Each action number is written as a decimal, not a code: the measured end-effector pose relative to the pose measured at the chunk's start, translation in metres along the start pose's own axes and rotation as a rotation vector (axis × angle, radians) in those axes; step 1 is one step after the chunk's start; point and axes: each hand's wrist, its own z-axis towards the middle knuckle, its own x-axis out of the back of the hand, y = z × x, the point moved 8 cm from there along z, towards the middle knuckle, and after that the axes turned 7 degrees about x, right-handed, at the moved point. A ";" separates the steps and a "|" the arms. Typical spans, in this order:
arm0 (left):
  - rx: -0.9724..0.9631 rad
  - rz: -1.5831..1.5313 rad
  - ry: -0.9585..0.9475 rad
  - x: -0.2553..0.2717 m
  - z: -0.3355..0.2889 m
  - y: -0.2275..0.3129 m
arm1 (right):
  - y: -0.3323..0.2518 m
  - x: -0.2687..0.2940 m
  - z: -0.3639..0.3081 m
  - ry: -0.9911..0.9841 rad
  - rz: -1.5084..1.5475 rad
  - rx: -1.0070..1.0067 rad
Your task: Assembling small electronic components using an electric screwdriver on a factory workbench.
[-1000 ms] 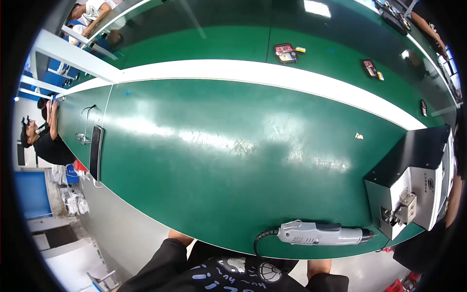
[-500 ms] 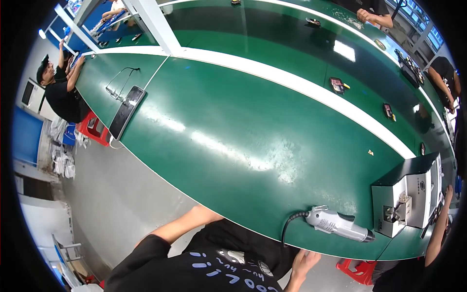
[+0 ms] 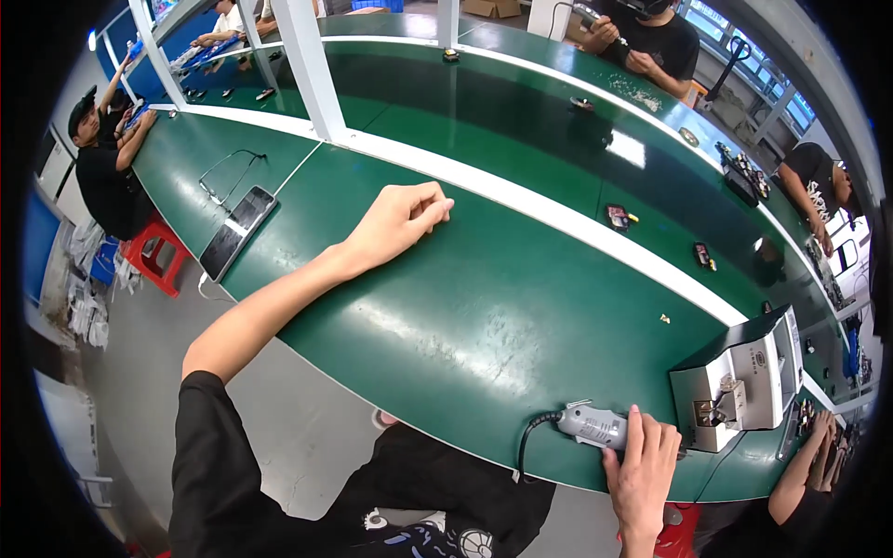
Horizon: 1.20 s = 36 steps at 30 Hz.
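Observation:
My left hand (image 3: 402,223) reaches across the green table (image 3: 437,298), its forearm low over the surface. Its fingers are curled in near the raised white strip, and nothing shows in them. At the table's near edge lies a grey heat gun (image 3: 591,425) with a black cord. My right hand (image 3: 645,465) is laid over the gun's front part, thumb on the near side and fingers across the top. The hand hides most of the nozzle. Just right of that hand stands a silver-and-black benchtop machine (image 3: 739,386).
A phone (image 3: 239,232) and a pair of glasses (image 3: 228,177) lie at the left. Past the white strip (image 3: 558,232), small dark devices (image 3: 618,218) sit on a green conveyor belt. A white post (image 3: 314,74) rises beyond my left hand. Co-workers (image 3: 651,42) sit around the line.
My left hand has come up from below the table edge to far over the tabletop. My right hand has moved from the edge onto the heat gun. The view has shifted a little.

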 end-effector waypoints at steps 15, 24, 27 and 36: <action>-0.310 0.329 0.127 -0.018 0.058 0.030 | -0.035 0.003 0.047 0.291 -0.081 0.800; -0.320 0.346 0.078 -0.022 0.057 0.035 | -0.009 -0.004 0.121 0.343 -0.095 0.819; -0.308 0.314 0.065 -0.019 0.057 0.034 | -0.013 -0.005 0.110 0.451 -0.267 0.829; -0.329 0.296 0.071 -0.020 0.047 0.036 | -0.025 -0.001 0.098 0.556 -0.287 0.890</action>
